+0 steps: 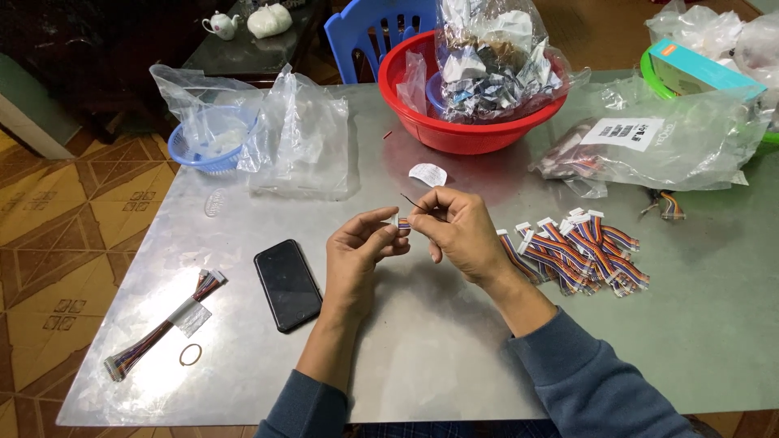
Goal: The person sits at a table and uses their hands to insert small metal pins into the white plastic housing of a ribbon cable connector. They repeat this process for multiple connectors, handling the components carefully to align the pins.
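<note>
Head view: a short rainbow ribbon cable [403, 223] with a white connector is pinched between the left hand [359, 247] and right hand [456, 231], each grip closed narrowly on it, above the middle of the grey metal worktop [422, 341]. One black phone [287, 284] lies just left of the hands. A pile of finished ribbon cables [578, 251] is seen to the right; the count cannot be told. One long cable bundle [162, 328] and one rubber band [191, 354] lie far left. One red basin [466, 122], one blue basket [213, 146] and several clear plastic bags [300, 138] are ranged behind. Patterned floor tiles [65, 235] are shown beyond.
</note>
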